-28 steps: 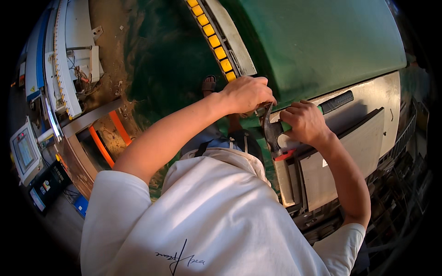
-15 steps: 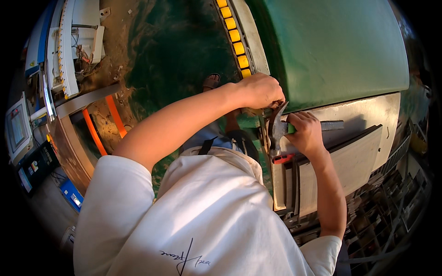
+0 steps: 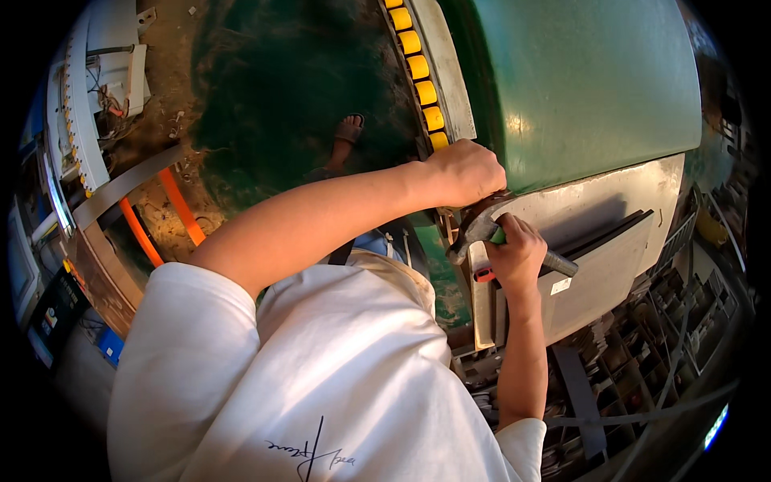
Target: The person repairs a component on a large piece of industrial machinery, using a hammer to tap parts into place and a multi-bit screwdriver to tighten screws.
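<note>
My left hand (image 3: 467,172) is closed in a fist at the corner of the green-covered machine. What its fingers hold, if anything, is hidden. Just below it, my right hand (image 3: 518,251) grips a claw hammer (image 3: 474,233) close to its head. The hammer's claw curves up towards the left fist, and its dark handle sticks out beyond my right hand to the lower right. Whether the claw touches the left hand cannot be made out. Beside the hammer's striking face, a small red object (image 3: 483,275) lies on a ledge.
Flat panels (image 3: 590,277) lean against the machine's pale metal side. The green cover (image 3: 594,88) fills the upper right. Yellow rollers (image 3: 417,67) line its left edge. A rack of small compartments (image 3: 642,369) stands at lower right. Orange bars (image 3: 181,206) are at left.
The hammer has tilted, its handle end swinging down towards me. My right hand has lowered slightly. The left fist stays at the corner, and the whole view has shifted.
</note>
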A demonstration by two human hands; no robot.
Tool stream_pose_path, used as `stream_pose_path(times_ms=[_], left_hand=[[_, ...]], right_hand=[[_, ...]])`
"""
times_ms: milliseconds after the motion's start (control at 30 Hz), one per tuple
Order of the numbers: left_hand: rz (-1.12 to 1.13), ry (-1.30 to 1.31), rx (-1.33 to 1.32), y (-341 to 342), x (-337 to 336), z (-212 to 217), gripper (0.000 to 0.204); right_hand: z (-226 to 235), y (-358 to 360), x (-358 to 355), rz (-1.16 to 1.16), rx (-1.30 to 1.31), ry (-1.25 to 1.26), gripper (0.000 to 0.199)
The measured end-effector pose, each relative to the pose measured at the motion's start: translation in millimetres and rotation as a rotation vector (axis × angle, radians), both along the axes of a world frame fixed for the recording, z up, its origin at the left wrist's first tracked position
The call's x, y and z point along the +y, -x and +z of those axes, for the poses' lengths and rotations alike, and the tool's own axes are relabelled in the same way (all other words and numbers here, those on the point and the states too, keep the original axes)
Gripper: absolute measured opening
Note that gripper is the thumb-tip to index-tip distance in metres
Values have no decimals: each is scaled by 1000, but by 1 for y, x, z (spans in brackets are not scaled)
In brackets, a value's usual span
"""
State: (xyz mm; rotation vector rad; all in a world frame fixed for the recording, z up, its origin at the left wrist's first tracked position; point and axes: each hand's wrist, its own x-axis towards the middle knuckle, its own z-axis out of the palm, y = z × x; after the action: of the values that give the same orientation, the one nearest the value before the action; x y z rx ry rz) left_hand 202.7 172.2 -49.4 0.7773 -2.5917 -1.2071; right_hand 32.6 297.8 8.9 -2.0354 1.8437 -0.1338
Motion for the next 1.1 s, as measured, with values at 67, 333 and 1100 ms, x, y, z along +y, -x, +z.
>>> stream_pose_path(times_ms=[67,333,1100], left_hand=[[-9,-1,12,-1,-1,-1,14],[-25,-58,63,-1,-4,-1,8],[-121,-102,74,0,-14,-5,7]], right_hand=[[1,-3,0,-7,10,-1,22],[6,19,-17,130,-34,-63,23],[6,-31,4,-270,108,-92,17]])
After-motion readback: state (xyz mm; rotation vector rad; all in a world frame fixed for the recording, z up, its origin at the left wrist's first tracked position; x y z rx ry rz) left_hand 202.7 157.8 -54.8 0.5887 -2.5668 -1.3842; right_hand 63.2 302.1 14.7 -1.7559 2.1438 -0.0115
